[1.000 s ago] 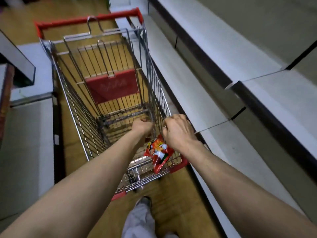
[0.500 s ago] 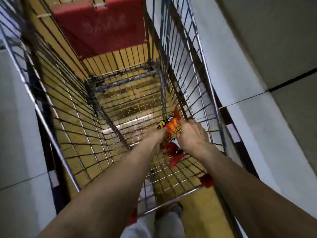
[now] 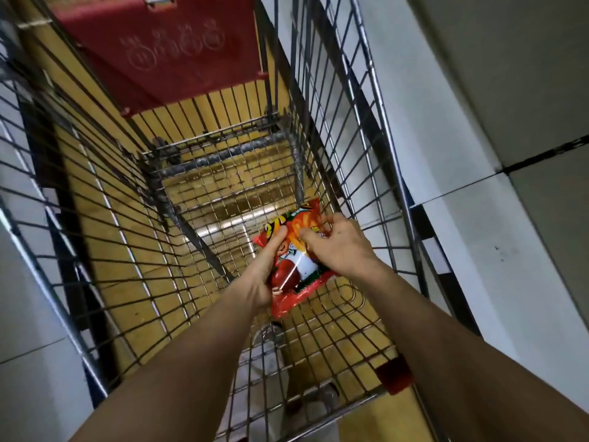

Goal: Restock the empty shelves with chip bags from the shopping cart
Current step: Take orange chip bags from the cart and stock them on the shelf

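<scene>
As fingers [image 3: 314, 236] pinch chip bag [image 3: 302, 267], glossy red-orange

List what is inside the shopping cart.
One red chip bag, gripped by the left hand and right hand. Elsewhere the shopping cart shows only wire mesh. Anything beneath the bag and hands is covered.

Inside the cart [image 3: 322, 129], near its right wall, both hands hold one red bag [image 3: 294, 275] above the wire bottom. The left hand [image 3: 259, 279] grips its left edge; the right hand [image 3: 342, 248] pinches its upper right part. A red flap [image 3: 178, 52] sits at the cart's far end; white shelves [image 3: 452, 237] run along the right.
</scene>
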